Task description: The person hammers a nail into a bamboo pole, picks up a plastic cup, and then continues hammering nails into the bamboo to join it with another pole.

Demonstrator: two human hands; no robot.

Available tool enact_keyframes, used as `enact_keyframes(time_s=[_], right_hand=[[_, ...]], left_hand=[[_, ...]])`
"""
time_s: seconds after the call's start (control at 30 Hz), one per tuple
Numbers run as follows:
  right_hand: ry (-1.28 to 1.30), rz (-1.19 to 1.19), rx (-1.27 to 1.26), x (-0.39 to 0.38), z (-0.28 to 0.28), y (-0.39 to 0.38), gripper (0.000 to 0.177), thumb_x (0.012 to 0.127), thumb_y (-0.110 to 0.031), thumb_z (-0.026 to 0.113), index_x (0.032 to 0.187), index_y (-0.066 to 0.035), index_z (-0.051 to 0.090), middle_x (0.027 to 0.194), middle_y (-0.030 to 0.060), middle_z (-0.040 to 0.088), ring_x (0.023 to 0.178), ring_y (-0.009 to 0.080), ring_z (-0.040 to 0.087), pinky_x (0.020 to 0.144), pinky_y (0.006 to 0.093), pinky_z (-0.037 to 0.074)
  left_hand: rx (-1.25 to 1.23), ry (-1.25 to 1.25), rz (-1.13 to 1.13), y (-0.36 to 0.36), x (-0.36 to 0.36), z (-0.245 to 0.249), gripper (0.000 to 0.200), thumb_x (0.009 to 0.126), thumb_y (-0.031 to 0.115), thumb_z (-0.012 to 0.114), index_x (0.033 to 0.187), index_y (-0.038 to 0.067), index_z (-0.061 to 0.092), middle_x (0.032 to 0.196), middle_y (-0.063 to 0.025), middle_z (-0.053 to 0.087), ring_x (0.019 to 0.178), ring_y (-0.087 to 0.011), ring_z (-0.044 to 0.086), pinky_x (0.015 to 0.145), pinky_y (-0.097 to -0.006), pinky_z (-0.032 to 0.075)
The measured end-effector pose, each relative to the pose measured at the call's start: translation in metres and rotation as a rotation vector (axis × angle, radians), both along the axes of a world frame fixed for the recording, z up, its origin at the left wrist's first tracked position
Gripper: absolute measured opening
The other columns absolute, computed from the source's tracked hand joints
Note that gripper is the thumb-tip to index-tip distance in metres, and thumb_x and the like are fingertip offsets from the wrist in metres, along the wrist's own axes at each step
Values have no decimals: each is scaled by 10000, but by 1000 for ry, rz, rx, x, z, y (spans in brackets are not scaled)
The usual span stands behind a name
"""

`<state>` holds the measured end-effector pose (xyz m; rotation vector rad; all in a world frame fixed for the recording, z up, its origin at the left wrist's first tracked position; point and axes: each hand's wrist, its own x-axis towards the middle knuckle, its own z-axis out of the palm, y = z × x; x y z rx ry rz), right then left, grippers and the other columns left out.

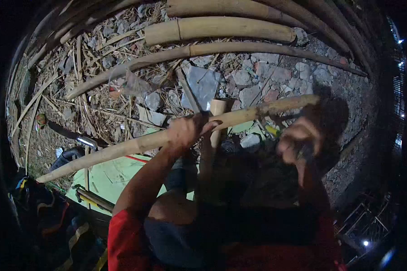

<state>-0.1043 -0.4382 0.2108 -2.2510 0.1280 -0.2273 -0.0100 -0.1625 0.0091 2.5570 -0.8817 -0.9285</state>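
Left hand grip: in the head view, the left hand [184, 131] is closed around the bamboo pole [144, 142], near its middle, the fingers wrapped over it.
Right hand grip: the right hand [300, 139] is below the far right part of the pole, with curled fingers; a yellow-green object [272, 131] is just beside the fingertips. It is blurred, so I cannot tell if they pinch it or how far they are open.
Pole place: it slants from low left to upper right, crossing a short upright bamboo piece [218, 107].
Pole handling: I judge it stiff and rather light for its length, but long enough to tip or roll; its smooth skin may slip a little.
Where to hold: near the middle seems best for balance, with the palm around it; the ends probably swing more.
Around the pole: a knife-like tool [68, 132] lies above its left part, a pale green sheet [111, 176] below it, and a thick bamboo piece [221, 30] beyond it.
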Motion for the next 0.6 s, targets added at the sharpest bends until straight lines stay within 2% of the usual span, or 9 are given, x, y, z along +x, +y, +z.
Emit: enact_keyframes(time_s=[0.13,0.23,0.27,0.33,0.4,0.43,0.47,0.53,0.6], right_hand=[[-424,-962,559,-14,-69,-33,257,1009,-264,678,821,-99,621,786,7,584,751,156,532,769,336,471],[-533,-1237,695,2,-82,-38,225,1038,-293,674,968,-92,600,898,23,598,815,162,529,830,355,462],[-432,-1095,524,-27,-114,-56,261,1028,-309,689,1095,-74,599,987,32,634,890,176,574,882,377,483],[-392,-886,509,-27,-108,-40,344,1009,-312,716,1205,-54,602,1070,44,669,966,190,621,917,396,511],[-525,-729,815,-3,-91,-9,324,991,-284,741,1175,-52,611,1057,50,666,968,192,625,885,389,527],[-515,-729,809,-4,-93,-6,313,982,-282,751,1147,-48,625,1051,62,668,952,190,635,857,384,534],[-500,-725,801,-4,-96,-4,302,974,-280,761,1119,-45,639,1044,74,671,936,187,646,828,379,540],[-387,-414,765,-1,-84,-1,270,963,-275,771,1051,-45,661,1031,91,671,905,179,666,786,371,549],[-193,198,691,9,-54,-2,238,958,-269,773,973,-53,676,1017,101,667,876,167,684,757,364,551]], left_hand=[[-172,38,141,-15,-3,-4,722,963,725,538,1312,94,583,844,-184,748,798,-443,735,698,-530,572],[-300,-113,194,4,1,-5,636,987,678,539,1049,56,656,866,-198,735,738,-382,742,616,-499,577],[-228,-155,186,16,0,-10,573,1021,603,539,1037,57,713,757,-193,716,653,-369,728,564,-487,565],[-151,-169,142,28,-1,-13,515,1031,561,548,1029,84,745,677,-178,691,579,-366,704,517,-479,551],[-169,-358,32,44,-6,-36,471,1040,512,556,959,100,770,605,-163,669,512,-362,679,474,-474,538],[-209,-553,-52,49,-9,-42,465,1044,484,560,892,102,778,573,-157,658,482,-359,665,454,-472,533],[-179,-544,-78,54,-13,-49,466,1047,468,559,869,94,774,572,-158,658,485,-360,666,453,-478,532],[-185,-444,-54,50,-11,-37,388,1026,385,601,867,69,760,560,-142,596,464,-341,601,431,-483,482],[-238,-341,23,46,-6,-28,288,992,291,664,877,38,739,544,-123,519,432,-317,518,404,-484,416]])
